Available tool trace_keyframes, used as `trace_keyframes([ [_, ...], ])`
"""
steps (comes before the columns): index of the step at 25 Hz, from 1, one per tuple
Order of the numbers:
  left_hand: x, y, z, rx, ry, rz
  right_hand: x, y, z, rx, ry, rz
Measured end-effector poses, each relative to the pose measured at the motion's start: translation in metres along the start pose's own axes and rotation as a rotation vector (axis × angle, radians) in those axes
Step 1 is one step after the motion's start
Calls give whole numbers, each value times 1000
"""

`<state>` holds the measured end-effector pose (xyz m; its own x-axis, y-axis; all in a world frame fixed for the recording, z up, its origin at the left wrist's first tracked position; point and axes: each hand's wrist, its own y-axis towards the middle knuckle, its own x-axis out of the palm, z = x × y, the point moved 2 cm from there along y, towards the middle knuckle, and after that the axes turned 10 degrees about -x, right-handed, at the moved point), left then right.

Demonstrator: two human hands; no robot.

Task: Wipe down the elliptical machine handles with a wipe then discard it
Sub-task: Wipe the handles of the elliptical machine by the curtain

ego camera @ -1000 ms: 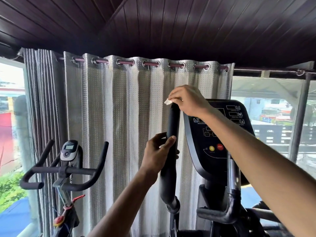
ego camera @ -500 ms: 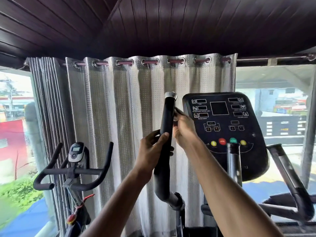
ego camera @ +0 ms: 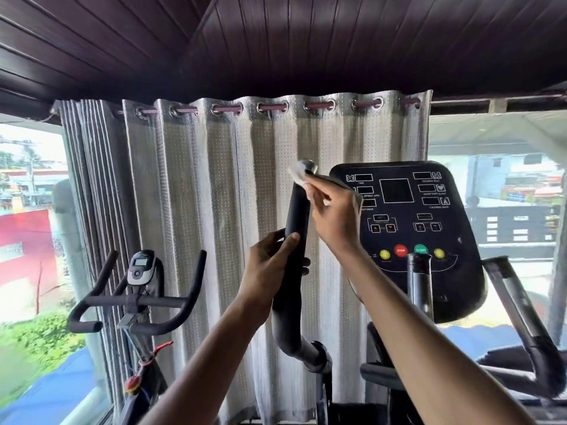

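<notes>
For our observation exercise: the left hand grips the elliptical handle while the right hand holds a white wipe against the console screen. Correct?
No. The head view shows the right hand holding the white wipe against the top of the handle, not the console screen. The left hand grips it, as stated.

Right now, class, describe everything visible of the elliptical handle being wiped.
The handle is a black tube, matte like foam, nearly upright, with a silvery cap on top and a bend at its base, before the curtain, left of the console. The left hand grips its middle; the right hand holds a white wipe against its top.
</notes>
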<state>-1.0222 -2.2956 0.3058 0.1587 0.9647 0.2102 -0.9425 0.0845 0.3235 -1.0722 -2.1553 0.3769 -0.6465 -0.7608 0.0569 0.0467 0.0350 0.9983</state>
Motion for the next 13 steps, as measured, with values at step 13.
trace_keyframes([
  [13, -9, -17, -8, -125, -75, -78, 6, 78, -25, -246, -295, -861],
])
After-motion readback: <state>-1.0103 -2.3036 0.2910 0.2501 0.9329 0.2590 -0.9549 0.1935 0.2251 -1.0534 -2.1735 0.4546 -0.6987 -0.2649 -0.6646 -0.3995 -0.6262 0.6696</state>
